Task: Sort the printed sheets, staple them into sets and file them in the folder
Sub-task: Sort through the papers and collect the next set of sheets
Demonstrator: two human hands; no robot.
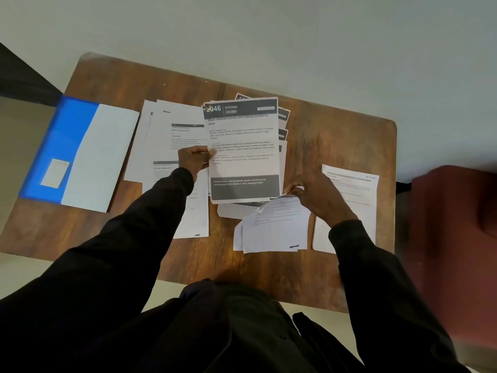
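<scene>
Printed sheets (161, 135) lay spread over the wooden table (336, 135). The left hand (194, 157) pinched the left edge of a fanned stack (243, 152), while the right hand (314, 193) gripped the top of a few curled sheets (274, 224) nearer the person. Sorting appeared under way, and no stapler showed. Next, the curled sheets probably needed laying on a matching pile; the blue folder (72, 146) lay at the table's left end.

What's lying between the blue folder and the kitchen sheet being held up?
In the head view, overlapping printed sheets lie flat on the table between the blue folder and the kitchen sheet.
</scene>
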